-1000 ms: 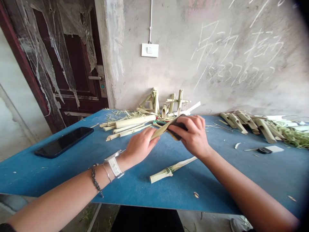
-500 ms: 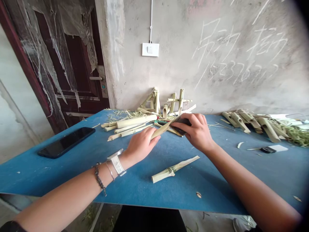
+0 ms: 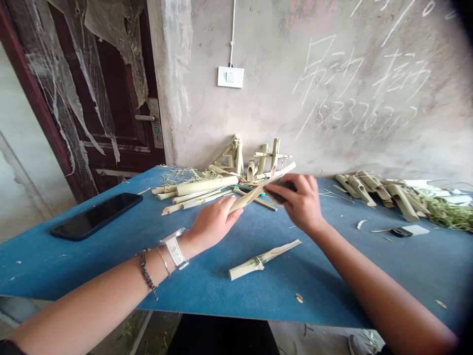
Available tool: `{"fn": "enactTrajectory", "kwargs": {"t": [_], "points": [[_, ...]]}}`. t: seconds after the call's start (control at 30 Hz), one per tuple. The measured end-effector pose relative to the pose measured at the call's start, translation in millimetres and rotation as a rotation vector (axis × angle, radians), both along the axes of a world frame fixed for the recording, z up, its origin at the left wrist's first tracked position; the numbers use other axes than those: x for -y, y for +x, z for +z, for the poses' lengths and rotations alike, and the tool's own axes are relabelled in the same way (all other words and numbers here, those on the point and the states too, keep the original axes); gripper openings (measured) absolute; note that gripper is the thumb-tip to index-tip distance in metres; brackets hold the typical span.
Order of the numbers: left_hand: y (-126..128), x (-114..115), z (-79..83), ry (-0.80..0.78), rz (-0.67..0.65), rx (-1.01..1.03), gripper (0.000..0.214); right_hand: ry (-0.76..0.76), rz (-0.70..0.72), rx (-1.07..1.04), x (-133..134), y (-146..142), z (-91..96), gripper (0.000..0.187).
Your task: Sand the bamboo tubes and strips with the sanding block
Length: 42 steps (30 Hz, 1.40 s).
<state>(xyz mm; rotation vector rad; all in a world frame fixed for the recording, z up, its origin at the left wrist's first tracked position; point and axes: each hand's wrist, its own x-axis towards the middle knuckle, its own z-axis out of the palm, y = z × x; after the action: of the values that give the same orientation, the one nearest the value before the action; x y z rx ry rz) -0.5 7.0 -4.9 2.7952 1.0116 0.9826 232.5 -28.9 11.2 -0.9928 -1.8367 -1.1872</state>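
My left hand (image 3: 212,224) is closed around the near end of a split bamboo strip (image 3: 254,191), which slants up and away to the right above the table. In my right hand (image 3: 305,204) is a dark, flat sheet that looks like sandpaper (image 3: 280,191), pinched between thumb and fingers. The sheet lies against the right side of the strip, near its middle; my fingers hide part of it. Below both hands, a cut bamboo piece with a node (image 3: 260,261) rests on the blue table (image 3: 177,288).
Bamboo lengths (image 3: 207,186) lie at the back, with small bamboo assemblies (image 3: 236,153) near the wall. A phone (image 3: 96,215) is on the left. To the right are a dark-handled blade tool (image 3: 410,230), cut bamboo tubes (image 3: 402,202) and shavings (image 3: 449,209).
My right hand and the dark sheet have shifted slightly down along the strip, and the strip's far end now shows beyond them. The whole view has moved a little.
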Motion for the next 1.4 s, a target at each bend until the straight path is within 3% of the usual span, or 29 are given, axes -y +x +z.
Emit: {"fn": "enactTrajectory", "kwargs": {"t": [0.13, 0.3, 0.37, 0.53, 0.77, 0.93, 1.0, 1.07, 1.23, 1.3, 1.4], "points": [[0.1, -2.5, -2.8, 0.012, -0.022, 0.014, 0.013, -0.138, 0.086, 0.143, 0.4, -11.3, -2.1, 0.030], [-0.5, -3.2, -0.8, 0.018, -0.012, 0.008, 0.017, -0.044, -0.056, -0.117, -1.6, 14.1, 4.7, 0.038], [-0.9, -2.5, -0.3, 0.016, -0.004, 0.013, 0.017, -0.019, -0.084, -0.155, 0.1, 9.9, 3.6, 0.037], [-1.2, -3.8, -2.6, -0.006, -0.061, 0.039, 0.013, -0.177, 0.071, 0.143, 4.5, -19.0, -1.3, 0.032], [-1.4, -4.0, 0.1, -0.013, -0.045, 0.032, 0.019, -0.043, -0.071, -0.125, -0.9, 20.1, 7.8, 0.037], [-2.4, -5.6, -3.0, -0.016, -0.070, 0.033, 0.013, -0.180, 0.084, 0.132, 3.1, -16.4, -2.7, 0.030], [-2.3, -7.2, -4.0, -0.013, -0.077, 0.029, 0.013, -0.214, 0.086, 0.200, 1.9, -19.1, -3.6, 0.029], [-2.4, -8.2, -3.2, 0.006, -0.060, 0.018, 0.016, -0.187, 0.025, 0.141, -1.3, -2.4, -0.4, 0.031], [-3.6, -5.0, 1.8, 0.053, 0.028, -0.013, 0.022, 0.063, -0.227, -0.186, -6.9, 62.9, 12.3, 0.031], [-4.0, -3.2, 2.3, 0.043, 0.024, 0.019, 0.023, 0.092, -0.201, -0.262, -5.9, 65.8, 14.4, 0.032], [-4.0, -2.3, 1.0, 0.013, 0.007, 0.068, 0.024, 0.073, -0.056, -0.247, -0.7, 38.6, 11.5, 0.038]]}}
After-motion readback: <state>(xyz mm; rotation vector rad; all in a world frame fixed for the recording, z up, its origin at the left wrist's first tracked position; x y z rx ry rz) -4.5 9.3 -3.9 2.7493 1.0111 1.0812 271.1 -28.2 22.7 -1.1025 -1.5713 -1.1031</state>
